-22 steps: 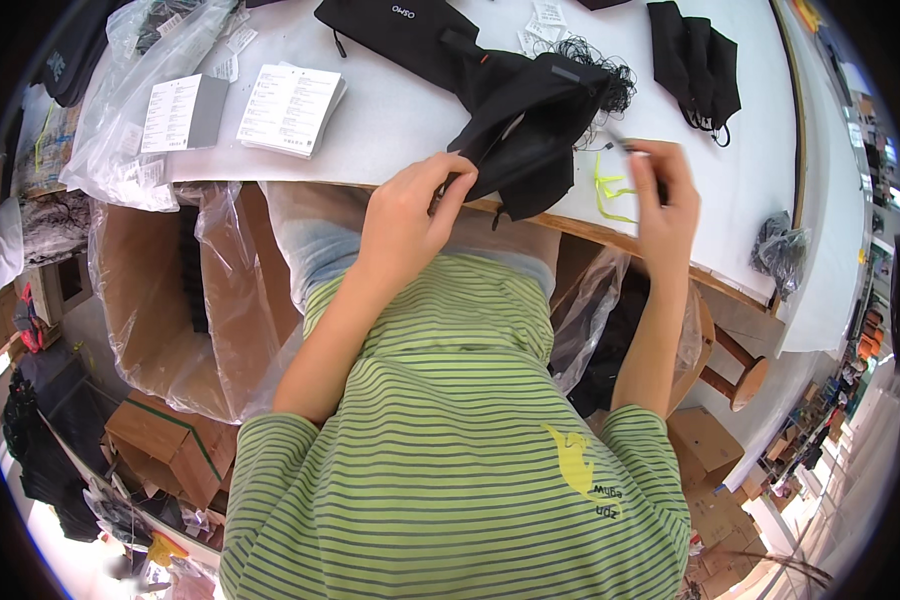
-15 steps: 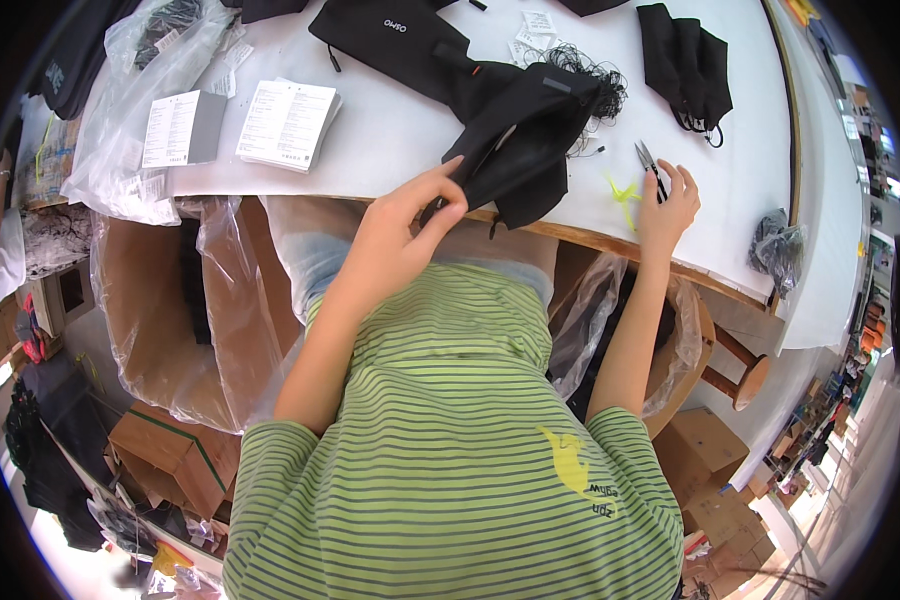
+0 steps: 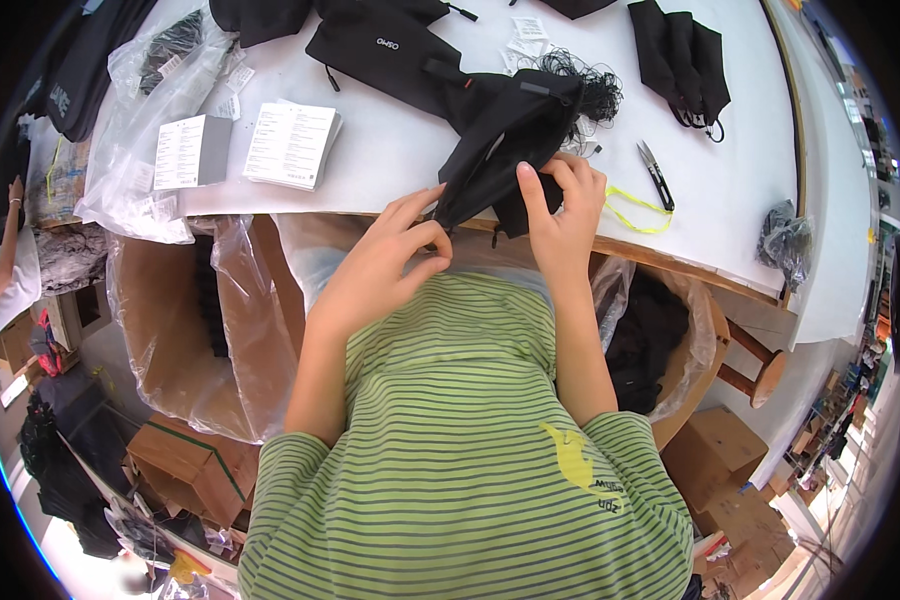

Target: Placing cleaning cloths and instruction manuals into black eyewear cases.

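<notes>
A black fabric pouch (image 3: 495, 150) with an open slit lies over the table's near edge. My left hand (image 3: 385, 255) pinches its near left end, the fingers partly hidden by the cloth. My right hand (image 3: 565, 210) is at the pouch's right side, thumb and curled fingers closed on the fabric. To the right of that hand, the thread snips (image 3: 656, 175) lie on the table, a yellow cord loop (image 3: 638, 212) at their handle end. Behind the pouch sits a tangle of black cords (image 3: 592, 88).
Two stacks of printed cards, one (image 3: 192, 152) beside the other (image 3: 292, 145), stand left on the white table (image 3: 370, 150). More black pouches (image 3: 678, 65) lie at the back. Plastic-lined cartons (image 3: 160, 330) stand below the table edge. A clear plastic bag (image 3: 785, 240) lies far right.
My right hand has let go of the snips, leaving them on the table, and moved left onto the pouch. My left hand still holds the pouch's near end.
</notes>
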`<state>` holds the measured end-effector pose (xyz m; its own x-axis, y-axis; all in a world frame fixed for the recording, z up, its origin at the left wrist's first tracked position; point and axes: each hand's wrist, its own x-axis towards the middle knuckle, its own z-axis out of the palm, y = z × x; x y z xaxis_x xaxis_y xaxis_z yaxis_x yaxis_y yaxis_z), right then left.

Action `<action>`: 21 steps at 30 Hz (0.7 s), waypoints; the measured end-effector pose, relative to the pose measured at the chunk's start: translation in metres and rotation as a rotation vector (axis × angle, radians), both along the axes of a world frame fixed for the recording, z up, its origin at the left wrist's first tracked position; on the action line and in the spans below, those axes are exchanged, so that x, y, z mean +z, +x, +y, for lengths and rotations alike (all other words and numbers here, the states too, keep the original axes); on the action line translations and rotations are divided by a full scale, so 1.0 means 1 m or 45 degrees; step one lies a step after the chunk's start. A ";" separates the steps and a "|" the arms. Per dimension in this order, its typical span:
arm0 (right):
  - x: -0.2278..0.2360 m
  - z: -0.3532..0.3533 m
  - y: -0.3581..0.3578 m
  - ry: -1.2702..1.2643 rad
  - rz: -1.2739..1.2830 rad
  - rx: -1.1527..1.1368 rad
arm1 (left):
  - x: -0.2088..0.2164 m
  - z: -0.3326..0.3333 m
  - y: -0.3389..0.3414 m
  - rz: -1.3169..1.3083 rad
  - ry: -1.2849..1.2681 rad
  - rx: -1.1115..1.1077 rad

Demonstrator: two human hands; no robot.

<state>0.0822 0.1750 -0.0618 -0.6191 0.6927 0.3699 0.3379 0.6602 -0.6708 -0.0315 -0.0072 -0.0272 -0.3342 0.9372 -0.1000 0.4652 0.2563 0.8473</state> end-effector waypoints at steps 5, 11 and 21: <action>0.013 0.000 -0.005 -0.223 0.127 0.086 | 0.009 -0.014 -0.004 -0.187 0.049 0.127; 0.060 -0.010 0.003 -0.305 0.059 0.311 | 0.022 -0.008 0.009 -0.306 0.194 0.529; 0.064 -0.006 0.011 -0.063 -0.256 0.368 | 0.024 0.001 0.018 -0.350 0.174 0.893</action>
